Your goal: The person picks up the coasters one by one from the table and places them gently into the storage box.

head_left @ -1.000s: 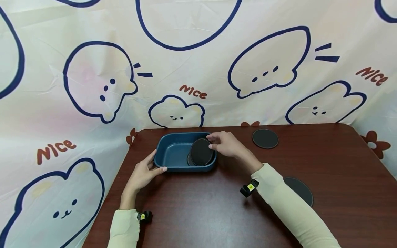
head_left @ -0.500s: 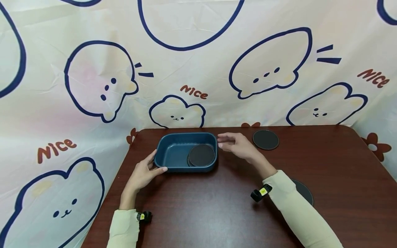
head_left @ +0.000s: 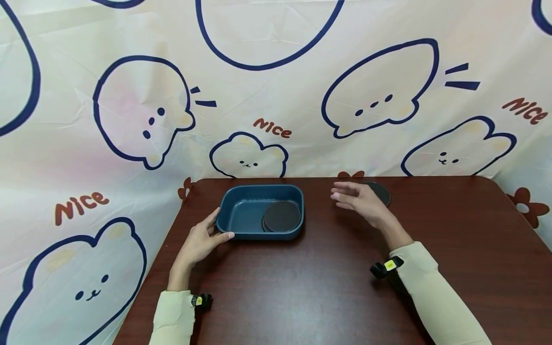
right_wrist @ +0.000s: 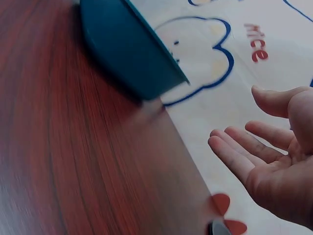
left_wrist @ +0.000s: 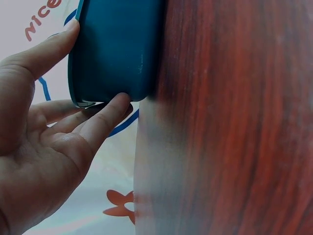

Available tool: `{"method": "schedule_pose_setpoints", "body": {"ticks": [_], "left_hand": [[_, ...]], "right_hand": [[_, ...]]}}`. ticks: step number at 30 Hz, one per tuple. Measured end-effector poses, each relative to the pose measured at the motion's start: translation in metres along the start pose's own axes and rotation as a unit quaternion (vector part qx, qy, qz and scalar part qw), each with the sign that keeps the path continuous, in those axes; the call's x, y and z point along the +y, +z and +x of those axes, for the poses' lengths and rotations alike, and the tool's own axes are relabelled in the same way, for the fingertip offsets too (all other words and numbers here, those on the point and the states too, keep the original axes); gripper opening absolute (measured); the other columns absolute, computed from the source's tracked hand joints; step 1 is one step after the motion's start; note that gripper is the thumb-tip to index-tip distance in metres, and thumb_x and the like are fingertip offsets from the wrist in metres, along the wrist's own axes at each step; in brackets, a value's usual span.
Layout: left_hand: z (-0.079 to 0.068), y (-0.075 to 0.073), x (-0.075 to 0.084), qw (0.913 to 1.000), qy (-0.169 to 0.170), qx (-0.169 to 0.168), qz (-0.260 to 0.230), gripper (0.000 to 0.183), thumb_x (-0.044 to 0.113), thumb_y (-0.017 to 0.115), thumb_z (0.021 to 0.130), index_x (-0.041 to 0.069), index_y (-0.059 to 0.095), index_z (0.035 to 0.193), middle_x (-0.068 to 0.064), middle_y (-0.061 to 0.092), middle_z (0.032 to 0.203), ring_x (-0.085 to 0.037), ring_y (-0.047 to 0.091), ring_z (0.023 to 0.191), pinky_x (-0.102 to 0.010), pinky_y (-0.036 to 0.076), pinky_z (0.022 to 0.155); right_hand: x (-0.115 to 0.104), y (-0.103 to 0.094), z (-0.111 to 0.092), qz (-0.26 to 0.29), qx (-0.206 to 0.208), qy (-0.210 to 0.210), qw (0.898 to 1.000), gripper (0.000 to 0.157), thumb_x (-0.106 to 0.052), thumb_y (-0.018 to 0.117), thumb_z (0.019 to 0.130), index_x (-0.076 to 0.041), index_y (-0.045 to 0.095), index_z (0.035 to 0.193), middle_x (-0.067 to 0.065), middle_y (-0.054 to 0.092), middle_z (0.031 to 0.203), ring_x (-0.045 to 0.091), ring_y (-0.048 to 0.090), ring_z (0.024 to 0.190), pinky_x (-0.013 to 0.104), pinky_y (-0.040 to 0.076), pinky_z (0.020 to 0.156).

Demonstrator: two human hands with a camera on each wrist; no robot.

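A blue rectangular tub (head_left: 258, 235) stands near the back left of the dark wooden table. My left hand (head_left: 200, 242) holds its left end, thumb at the front rim and fingers against the side wall, as the left wrist view also shows on the tub (left_wrist: 117, 49). Inside, at the right end, black round coasters (head_left: 282, 216) lie stacked, the lower one peeking out at the left. My right hand (head_left: 361, 202) hovers right of the tub, fingers extended and nothing in them. It partly covers another black coaster (head_left: 381, 192) on the table.
The brown table (head_left: 293, 282) ends at the back against a printed cloth (head_left: 302, 105) with cartoon bears and "Nice" lettering. The right sleeve (head_left: 444, 292) stretches over the right part of the table.
The right hand let go of a coaster, which dropped flat onto the one in the tub. It then moved right, toward the coaster at the back. The left hand kept its hold.
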State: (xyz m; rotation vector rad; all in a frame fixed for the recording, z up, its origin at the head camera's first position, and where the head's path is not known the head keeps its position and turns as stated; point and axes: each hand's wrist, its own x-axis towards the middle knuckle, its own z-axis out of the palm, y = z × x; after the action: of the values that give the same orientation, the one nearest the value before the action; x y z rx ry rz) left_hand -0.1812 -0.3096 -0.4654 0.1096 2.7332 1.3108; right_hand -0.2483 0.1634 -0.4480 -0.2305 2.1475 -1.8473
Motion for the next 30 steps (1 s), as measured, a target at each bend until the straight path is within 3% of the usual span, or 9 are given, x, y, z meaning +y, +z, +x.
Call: {"method": "schedule_pose_setpoints", "body": {"ticks": [4, 11, 13, 21, 30], "left_hand": [[-0.001, -0.001, -0.001, 1.0000, -0.003, -0.001, -0.004, 0.097, 0.028, 0.082, 0.098, 0.009, 0.022, 0.172, -0.027, 0.046, 0.165, -0.044, 0.059, 0.142, -0.057, 0.053, 0.110], [-0.001, -0.001, -0.001, 1.0000, 0.000, 0.000, -0.002, 0.096, 0.027, 0.081, 0.099, 0.009, 0.022, 0.172, -0.027, 0.045, 0.166, -0.045, 0.059, 0.142, -0.057, 0.053, 0.110], [-0.001, -0.001, -0.002, 1.0000, -0.001, 0.000, -0.002, 0.096, 0.027, 0.081, 0.099, 0.009, 0.022, 0.172, -0.027, 0.045, 0.166, -0.045, 0.059, 0.142, -0.057, 0.053, 0.110], [-0.001, 0.000, -0.002, 1.0000, 0.000, -0.001, -0.005, 0.097, 0.026, 0.081, 0.098, 0.009, 0.022, 0.172, -0.026, 0.044, 0.167, -0.044, 0.060, 0.142, -0.056, 0.053, 0.110], [-0.001, 0.000, 0.000, 1.0000, 0.000, 0.000, -0.006, 0.096, 0.028, 0.081, 0.099, 0.009, 0.022, 0.172, -0.026, 0.047, 0.165, -0.045, 0.061, 0.141, -0.056, 0.054, 0.109]], "right_hand": [[0.007, -0.020, -0.002, -0.016, 0.012, 0.005, 1.000, 0.072, -0.029, 0.070, 0.107, 0.000, 0.038, 0.165, 0.025, 0.049, 0.163, 0.032, 0.063, 0.141, 0.049, 0.051, 0.113], [0.021, -0.058, -0.004, -0.034, 0.035, 0.031, 0.998, 0.079, -0.033, 0.071, 0.106, -0.003, 0.033, 0.168, 0.026, 0.045, 0.165, -0.004, 0.070, 0.112, 0.043, 0.053, 0.112], [0.025, -0.068, -0.004, -0.039, 0.041, 0.034, 0.998, 0.079, -0.033, 0.071, 0.106, -0.003, 0.032, 0.168, 0.027, 0.044, 0.165, -0.008, 0.070, 0.107, 0.040, 0.055, 0.110], [0.037, -0.096, 0.001, -0.034, 0.060, 0.046, 0.997, 0.077, -0.029, 0.069, 0.107, -0.003, 0.031, 0.168, 0.027, 0.042, 0.166, -0.012, 0.067, 0.106, 0.031, 0.058, 0.106], [0.042, -0.117, 0.007, -0.044, 0.073, 0.065, 0.994, 0.076, -0.031, 0.063, 0.110, -0.003, 0.027, 0.170, 0.026, 0.035, 0.169, -0.013, 0.065, 0.106, 0.033, 0.055, 0.110]]}}
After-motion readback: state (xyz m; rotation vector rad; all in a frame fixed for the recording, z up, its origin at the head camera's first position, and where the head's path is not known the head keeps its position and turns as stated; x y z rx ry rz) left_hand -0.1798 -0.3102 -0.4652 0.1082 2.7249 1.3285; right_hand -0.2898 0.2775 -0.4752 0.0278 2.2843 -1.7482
